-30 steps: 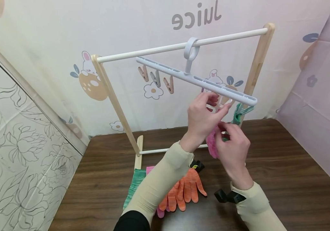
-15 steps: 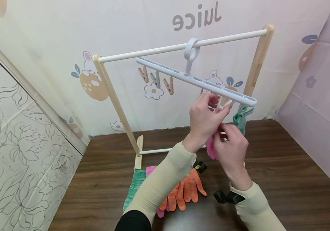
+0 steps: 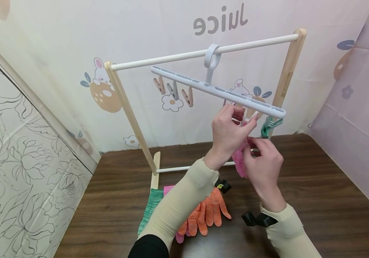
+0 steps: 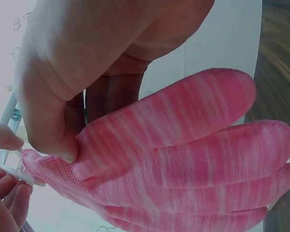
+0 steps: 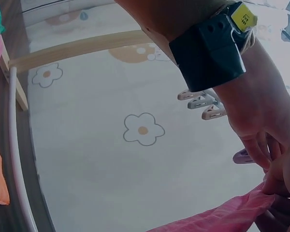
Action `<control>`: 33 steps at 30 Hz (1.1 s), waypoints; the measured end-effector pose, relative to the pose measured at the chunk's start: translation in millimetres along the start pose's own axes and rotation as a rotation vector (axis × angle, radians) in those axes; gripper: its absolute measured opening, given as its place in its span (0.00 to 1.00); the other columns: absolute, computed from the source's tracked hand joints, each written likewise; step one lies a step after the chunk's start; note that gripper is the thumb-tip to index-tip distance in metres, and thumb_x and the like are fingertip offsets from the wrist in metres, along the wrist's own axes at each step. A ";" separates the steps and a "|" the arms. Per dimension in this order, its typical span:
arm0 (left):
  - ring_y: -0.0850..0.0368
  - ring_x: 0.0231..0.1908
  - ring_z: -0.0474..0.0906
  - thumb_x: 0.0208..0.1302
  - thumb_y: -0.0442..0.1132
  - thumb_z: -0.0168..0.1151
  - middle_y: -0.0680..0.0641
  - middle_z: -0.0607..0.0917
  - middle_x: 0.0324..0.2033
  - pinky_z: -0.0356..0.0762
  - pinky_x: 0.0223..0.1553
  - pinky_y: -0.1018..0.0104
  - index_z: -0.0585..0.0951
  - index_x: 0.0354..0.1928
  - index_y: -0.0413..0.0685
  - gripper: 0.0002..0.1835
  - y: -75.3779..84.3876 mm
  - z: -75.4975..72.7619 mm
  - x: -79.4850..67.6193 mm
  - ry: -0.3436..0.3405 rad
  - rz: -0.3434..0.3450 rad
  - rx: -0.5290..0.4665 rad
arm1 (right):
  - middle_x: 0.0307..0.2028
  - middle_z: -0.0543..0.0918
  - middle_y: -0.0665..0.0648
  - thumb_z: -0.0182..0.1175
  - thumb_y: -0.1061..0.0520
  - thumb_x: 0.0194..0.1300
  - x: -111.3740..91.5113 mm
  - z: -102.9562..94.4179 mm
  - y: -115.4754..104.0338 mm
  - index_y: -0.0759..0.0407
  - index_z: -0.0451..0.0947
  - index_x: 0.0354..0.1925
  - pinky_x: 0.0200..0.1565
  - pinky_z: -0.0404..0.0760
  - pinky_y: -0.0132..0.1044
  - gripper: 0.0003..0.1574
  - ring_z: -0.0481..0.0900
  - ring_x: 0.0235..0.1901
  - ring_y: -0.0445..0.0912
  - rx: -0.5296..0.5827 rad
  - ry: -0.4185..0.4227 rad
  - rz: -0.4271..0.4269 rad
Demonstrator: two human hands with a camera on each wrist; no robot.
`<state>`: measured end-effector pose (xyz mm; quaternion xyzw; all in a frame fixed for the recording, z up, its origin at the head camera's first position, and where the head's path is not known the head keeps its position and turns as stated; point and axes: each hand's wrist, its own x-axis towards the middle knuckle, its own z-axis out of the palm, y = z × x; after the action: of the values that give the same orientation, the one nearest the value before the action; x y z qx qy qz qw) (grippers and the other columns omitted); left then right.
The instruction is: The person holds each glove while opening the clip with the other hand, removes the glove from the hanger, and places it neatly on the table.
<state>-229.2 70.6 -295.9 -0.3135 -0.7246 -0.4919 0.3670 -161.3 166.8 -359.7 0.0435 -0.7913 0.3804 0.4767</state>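
Observation:
Below the right half of the pale grey hanger (image 3: 226,94), my left hand (image 3: 228,130) pinches a white clothespin (image 4: 24,175). My right hand (image 3: 263,161) pinches a pink striped knit glove (image 4: 198,150) between thumb and fingers. The glove hangs fingers down, its cuff edge right at the clothespin in the left wrist view. Part of the glove is hidden behind my right hand in the head view. At the hanger's right end a green clothespin (image 3: 274,122) holds a bunched green glove (image 3: 265,132).
The hanger hooks over the white rod (image 3: 171,56) of a wooden rack. Beige and grey clothespins (image 3: 173,90) hang on its left half, and a purple clothespin (image 5: 242,157) nearer the middle. Orange gloves (image 3: 215,208) and a green glove (image 3: 152,208) lie on the wooden table (image 3: 113,208).
My right hand shifts slightly left, then back to the right with the pink glove. The green glove swings a little. My left hand stays at the white clothespin.

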 end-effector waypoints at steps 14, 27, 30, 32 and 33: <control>0.65 0.27 0.76 0.58 0.38 0.72 0.50 0.81 0.26 0.73 0.31 0.83 0.80 0.33 0.40 0.10 -1.6 -0.7 2.5 0.011 0.041 0.030 | 0.35 0.86 0.63 0.64 0.64 0.62 0.5 -5.5 4.2 0.69 0.86 0.39 0.38 0.73 0.15 0.09 0.83 0.30 0.51 0.032 -0.021 0.038; 0.63 0.29 0.78 0.58 0.36 0.71 0.48 0.83 0.27 0.74 0.34 0.83 0.82 0.31 0.40 0.08 -1.2 -3.1 4.9 0.001 0.031 0.018 | 0.35 0.86 0.65 0.66 0.65 0.61 -0.8 -10.4 7.9 0.70 0.86 0.40 0.39 0.71 0.13 0.10 0.83 0.30 0.53 0.024 -0.034 0.031; 0.62 0.29 0.79 0.59 0.35 0.70 0.48 0.84 0.27 0.75 0.35 0.83 0.82 0.32 0.39 0.07 -1.0 -3.7 4.6 -0.005 0.026 -0.001 | 0.35 0.86 0.65 0.66 0.65 0.61 -1.5 -11.1 9.1 0.70 0.86 0.39 0.39 0.70 0.13 0.09 0.83 0.30 0.52 0.018 -0.037 0.028; 0.62 0.29 0.79 0.59 0.35 0.70 0.48 0.84 0.27 0.75 0.36 0.83 0.83 0.32 0.39 0.07 -1.0 -3.9 4.6 -0.008 0.027 -0.012 | 0.35 0.85 0.65 0.66 0.65 0.61 -2.1 -11.5 9.7 0.70 0.86 0.40 0.38 0.70 0.13 0.09 0.83 0.30 0.52 0.014 -0.042 0.028; 0.62 0.29 0.79 0.59 0.35 0.70 0.48 0.83 0.27 0.75 0.36 0.83 0.83 0.32 0.39 0.07 -1.1 -4.0 4.6 -0.010 0.028 -0.016 | 0.35 0.85 0.65 0.65 0.65 0.61 -2.4 -11.8 9.8 0.70 0.86 0.40 0.38 0.70 0.13 0.09 0.83 0.30 0.53 0.013 -0.044 0.028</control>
<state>-231.6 66.9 -291.6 -0.3290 -0.7180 -0.4910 0.3675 -155.8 180.6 -364.1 0.0438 -0.7996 0.3914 0.4533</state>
